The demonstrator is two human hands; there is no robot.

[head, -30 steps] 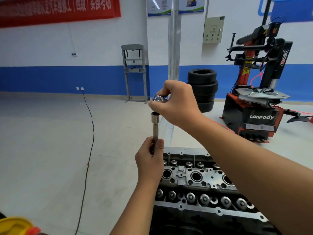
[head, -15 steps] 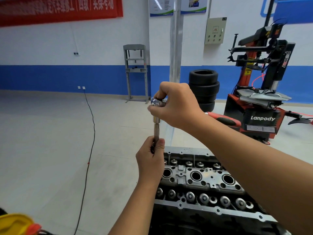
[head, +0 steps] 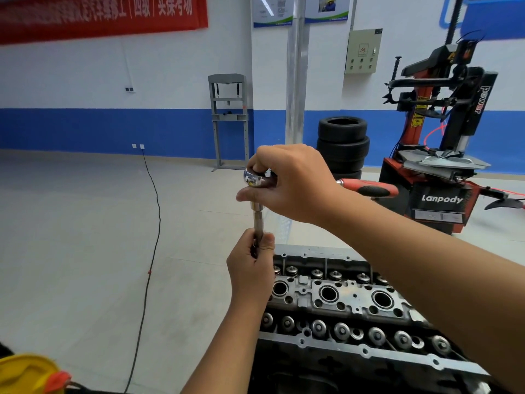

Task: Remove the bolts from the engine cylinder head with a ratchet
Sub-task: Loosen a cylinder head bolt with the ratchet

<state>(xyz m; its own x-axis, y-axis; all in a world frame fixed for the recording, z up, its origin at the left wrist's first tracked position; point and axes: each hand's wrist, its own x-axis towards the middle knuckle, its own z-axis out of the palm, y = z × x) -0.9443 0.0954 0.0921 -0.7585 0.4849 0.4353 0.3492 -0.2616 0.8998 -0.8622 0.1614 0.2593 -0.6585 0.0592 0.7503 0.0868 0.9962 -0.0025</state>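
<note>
A grey engine cylinder head (head: 335,297) with round bores and rows of valve springs lies low in the view, right of centre. Above its left end my left hand (head: 250,268) grips the lower part of a long upright extension bar (head: 258,223). My right hand (head: 292,183) clasps the chrome head of the ratchet (head: 255,179) seated on top of that bar. The ratchet's red and black handle (head: 369,187) sticks out to the right behind my wrist. The bar's lower end and any bolt under it are hidden by my left hand.
A red and black tyre changer (head: 443,177) stands at right, a stack of tyres (head: 342,146) behind my right hand. A steel pillar (head: 295,81) and a grey press frame (head: 230,120) stand by the wall. A black cable (head: 150,237) runs across the floor. Something yellow (head: 25,373) sits bottom left.
My right hand has brought the ratchet head down onto the top of the extension bar, closing the gap seen a second ago. The ratchet handle now shows at right. My left hand stayed put.
</note>
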